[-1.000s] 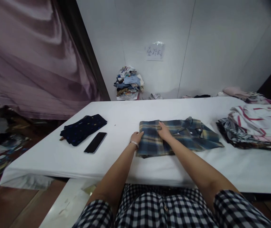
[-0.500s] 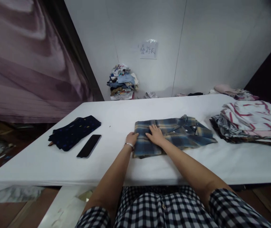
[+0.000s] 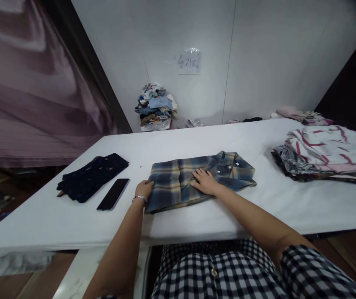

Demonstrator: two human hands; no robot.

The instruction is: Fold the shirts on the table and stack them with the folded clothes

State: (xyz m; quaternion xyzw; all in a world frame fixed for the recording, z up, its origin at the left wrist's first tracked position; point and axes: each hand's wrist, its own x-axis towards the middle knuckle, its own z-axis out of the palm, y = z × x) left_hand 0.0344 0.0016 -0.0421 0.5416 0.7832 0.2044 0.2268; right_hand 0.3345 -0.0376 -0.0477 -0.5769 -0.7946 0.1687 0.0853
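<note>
Right grip (image 3: 204, 182) spread open, palm down, flat on the middle of the folded plaid shirt (image 3: 171, 187), fingers pointing left, nothing held. Left grip (image 3: 144, 189) against the shirt's left edge, fingers curled toward the cloth; impossible to tell whether any fabric is pinched between them. Thin bracelet (image 3: 139, 198) at that wrist.

Shirt itself: blue and tan check, folded into a rough rectangle, collar (image 3: 227, 159) and buttons at its right end. Lying on the white tabletop (image 3: 196, 139) near the front edge, straight ahead of the person's checked clothing (image 3: 227, 270).

Just left of the left grip, apart from the shirt: a black phone (image 3: 113, 194), flat on the tabletop. Beside the phone, further left: a dark navy garment (image 3: 92, 176) with small dots, folded. Well to the right of the shirt: a stack of striped clothes (image 3: 327, 149), white with red lines on top, darker stripes beneath.

Behind the tabletop, by the white wall: a heap of mixed clothes (image 3: 155, 106), and above it a paper note (image 3: 189, 62) with handwriting. On the far left: a purple curtain (image 3: 25, 91).
</note>
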